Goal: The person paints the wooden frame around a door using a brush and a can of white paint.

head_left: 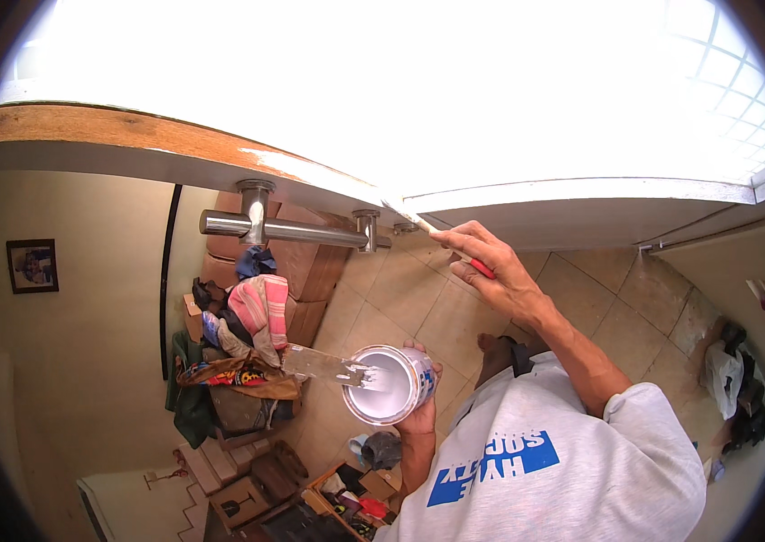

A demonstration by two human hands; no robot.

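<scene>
Gripping a brush (411, 215) near a metal handle (296, 232), the right hand (498, 275) hovers over tiles (577, 287); left hand (419, 415) clasps a paint can (420, 372).

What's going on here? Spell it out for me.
A person holds a paintbrush in the right hand, its tip at the top of a wooden edge. The left hand holds a can of whitish paint, with a flat stick poking out. Left of the brush, the edge goes from white to bare wood.
</scene>
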